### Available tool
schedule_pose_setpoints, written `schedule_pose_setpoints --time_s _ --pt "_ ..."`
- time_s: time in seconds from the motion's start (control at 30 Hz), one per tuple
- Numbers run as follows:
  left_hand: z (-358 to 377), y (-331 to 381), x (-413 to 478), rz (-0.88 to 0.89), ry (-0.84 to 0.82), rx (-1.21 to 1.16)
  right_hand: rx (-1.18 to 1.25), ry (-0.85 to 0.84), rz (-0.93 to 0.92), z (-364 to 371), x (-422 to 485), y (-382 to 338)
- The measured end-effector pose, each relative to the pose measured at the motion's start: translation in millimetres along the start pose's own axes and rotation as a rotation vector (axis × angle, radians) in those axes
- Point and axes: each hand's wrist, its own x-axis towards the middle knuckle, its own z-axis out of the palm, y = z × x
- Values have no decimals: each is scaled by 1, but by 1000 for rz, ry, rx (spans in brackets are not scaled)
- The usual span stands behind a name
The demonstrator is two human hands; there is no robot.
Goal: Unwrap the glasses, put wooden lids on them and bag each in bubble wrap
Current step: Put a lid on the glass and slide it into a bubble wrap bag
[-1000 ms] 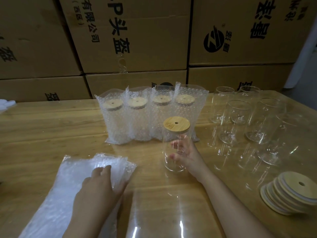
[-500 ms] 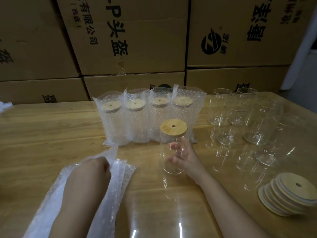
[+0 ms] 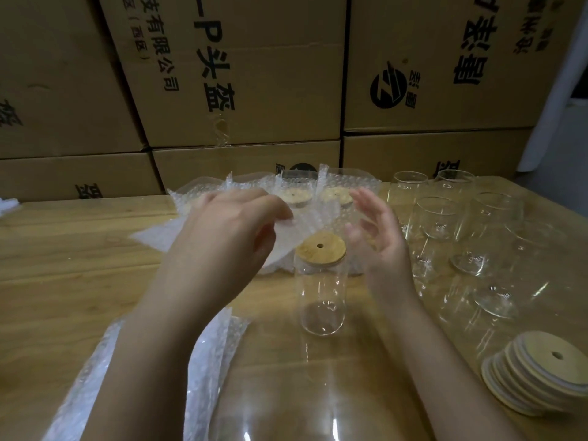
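A clear glass [image 3: 319, 297] with a round wooden lid [image 3: 320, 248] stands upright on the wooden table [image 3: 79, 265], untouched. My left hand [image 3: 229, 230] is raised above and left of it and pinches a bubble wrap bag [image 3: 305, 222] by its edge. My right hand [image 3: 378, 237] hovers to the right of the lid, fingers straight and spread, holding nothing. Behind my hands stand several lidded glasses in bubble wrap bags [image 3: 343, 189], partly hidden.
A stack of flat bubble wrap bags [image 3: 203, 354] lies at the near left. Several bare glasses [image 3: 439, 218] stand at the right. A pile of wooden lids [image 3: 547, 370] sits at the near right. Cardboard boxes [image 3: 254, 74] wall off the back.
My left hand lifted one bubble wrap bag off the stack and carried it up over the glass. My right hand let go of the glass and rose beside the lid.
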Motion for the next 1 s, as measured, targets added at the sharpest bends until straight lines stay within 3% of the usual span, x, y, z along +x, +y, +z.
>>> schedule_pose_setpoints --time_s 0.1,0.17,0.3,0.47,0.57,0.7,0.87,1.0 --pt "-3 0 9 35 -37 -40 -89 -274 -23 -6 11 -20" --pt "-1 -2 14 54 11 -28 -91 -350 0 -9 17 -29" --pt "14 -3 21 36 282 51 1 -309 5 -9 25 -39" --pt "44 0 20 45 678 81 191 -191 177 -3 30 -35" --pt "58 3 18 88 550 -71 231 -113 195 0 32 -35" --pt "65 12 20 -18 341 -254 227 14 137 1 33 -42" --pt "78 16 24 -57 267 -349 182 116 101 4 32 -49" --pt "81 21 27 -94 283 -365 179 101 120 6 31 -50"
